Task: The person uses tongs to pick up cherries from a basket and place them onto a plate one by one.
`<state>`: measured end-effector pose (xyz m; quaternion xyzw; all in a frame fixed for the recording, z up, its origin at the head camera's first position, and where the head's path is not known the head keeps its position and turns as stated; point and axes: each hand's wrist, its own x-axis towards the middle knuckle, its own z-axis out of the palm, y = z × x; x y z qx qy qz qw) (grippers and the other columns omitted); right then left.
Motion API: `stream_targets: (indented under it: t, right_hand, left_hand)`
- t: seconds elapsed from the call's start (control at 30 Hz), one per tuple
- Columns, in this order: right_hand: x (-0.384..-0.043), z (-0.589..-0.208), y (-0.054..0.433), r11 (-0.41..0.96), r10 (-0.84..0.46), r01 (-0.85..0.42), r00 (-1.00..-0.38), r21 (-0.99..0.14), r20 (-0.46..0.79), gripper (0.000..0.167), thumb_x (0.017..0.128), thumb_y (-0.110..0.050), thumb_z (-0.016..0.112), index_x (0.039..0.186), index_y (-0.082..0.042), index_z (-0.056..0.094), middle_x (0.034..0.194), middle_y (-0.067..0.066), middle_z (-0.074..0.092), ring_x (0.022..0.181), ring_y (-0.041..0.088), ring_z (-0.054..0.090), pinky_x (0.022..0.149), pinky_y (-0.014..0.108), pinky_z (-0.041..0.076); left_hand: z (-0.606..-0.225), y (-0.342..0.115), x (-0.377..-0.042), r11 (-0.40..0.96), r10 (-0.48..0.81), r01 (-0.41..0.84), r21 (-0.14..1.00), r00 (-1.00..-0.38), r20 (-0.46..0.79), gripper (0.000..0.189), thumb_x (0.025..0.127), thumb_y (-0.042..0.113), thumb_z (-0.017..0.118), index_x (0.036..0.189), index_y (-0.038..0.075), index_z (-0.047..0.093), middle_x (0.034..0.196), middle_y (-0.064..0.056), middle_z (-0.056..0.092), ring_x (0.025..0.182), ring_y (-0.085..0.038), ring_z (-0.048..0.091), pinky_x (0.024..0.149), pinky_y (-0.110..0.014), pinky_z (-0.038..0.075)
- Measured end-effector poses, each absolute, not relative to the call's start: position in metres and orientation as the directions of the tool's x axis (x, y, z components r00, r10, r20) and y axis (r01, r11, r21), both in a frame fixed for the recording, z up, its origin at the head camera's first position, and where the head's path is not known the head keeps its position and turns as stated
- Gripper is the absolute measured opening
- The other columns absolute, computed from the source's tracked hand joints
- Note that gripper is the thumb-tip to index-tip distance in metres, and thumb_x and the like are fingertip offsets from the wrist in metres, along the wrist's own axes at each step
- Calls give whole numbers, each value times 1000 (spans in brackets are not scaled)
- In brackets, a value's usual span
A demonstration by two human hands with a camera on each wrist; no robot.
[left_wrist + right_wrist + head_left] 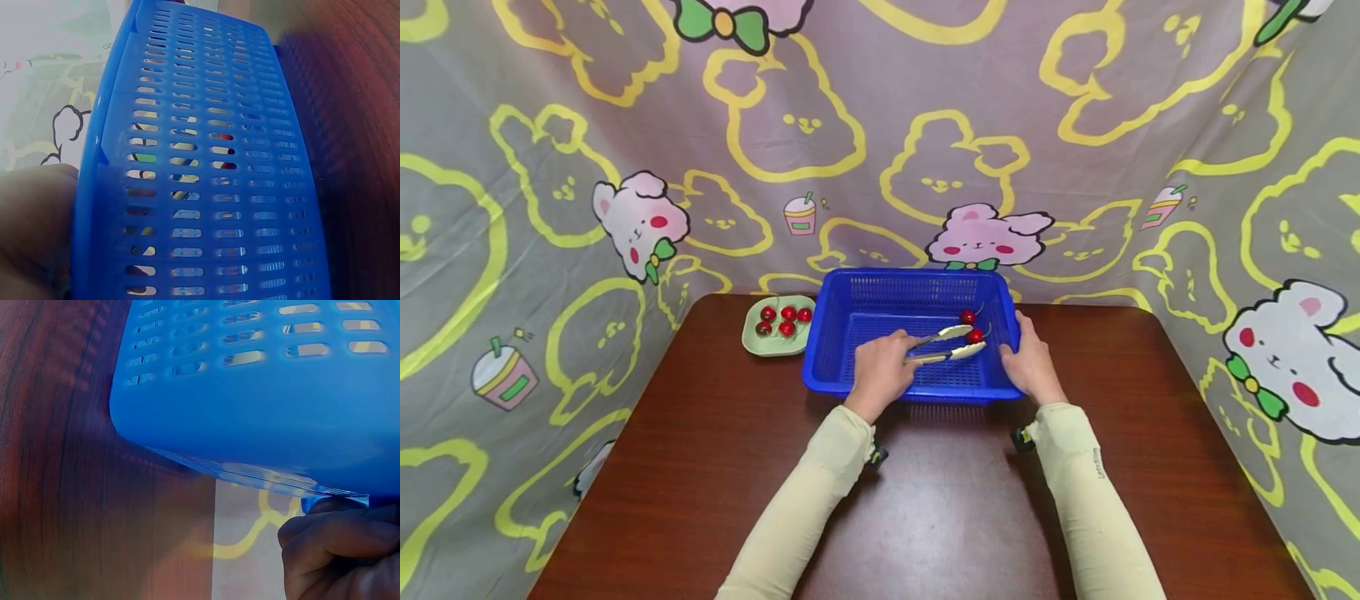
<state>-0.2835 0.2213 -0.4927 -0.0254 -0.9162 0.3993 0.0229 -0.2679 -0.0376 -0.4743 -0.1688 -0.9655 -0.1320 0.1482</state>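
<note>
My left hand (883,375) reaches over the front rim of a blue plastic basket (814,333) and grips a pair of tongs (967,351) with pale tips. The two tips stand apart near a red cherry (975,337) inside the basket; whether they touch it I cannot tell. Just behind lies a second cherry (967,317) with a stem. My right hand (1033,362) holds the basket's right rim, its fingers (331,540) curled beneath the edge in the right wrist view. In the left wrist view, the slotted basket wall (206,162) hides most of the tongs.
A pale green dish (752,340) with several cherries (787,313) sits left of the basket, close against it. Both stand at the back of a brown wooden table (925,508). A patterned curtain (880,92) hangs directly behind and along both sides.
</note>
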Motion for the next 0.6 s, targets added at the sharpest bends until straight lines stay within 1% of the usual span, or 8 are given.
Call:
stream_targets:
  t: [0.27,0.6]
  right_hand:
    - [-283,-493,221,676,66,38,-998,-736,10,69,104,-14,49,164,-3,15,153,37,42,134,54,51,111,65,40]
    - [-281,-491,220,675,71,38,-997,-736,14,69,104,-14,49,164,-2,16,153,37,42,134,54,51,112,65,39]
  left_hand:
    - [-473,-37,-268,906,282,361,222,-904,320,33,87,31,82,119,29,79,92,6,73,81,-25,74,65,-41,53]
    - [-469,-39,-265,904,270,358,234,-902,336,34,87,33,82,121,31,78,99,8,75,84,-24,75,65,-40,53]
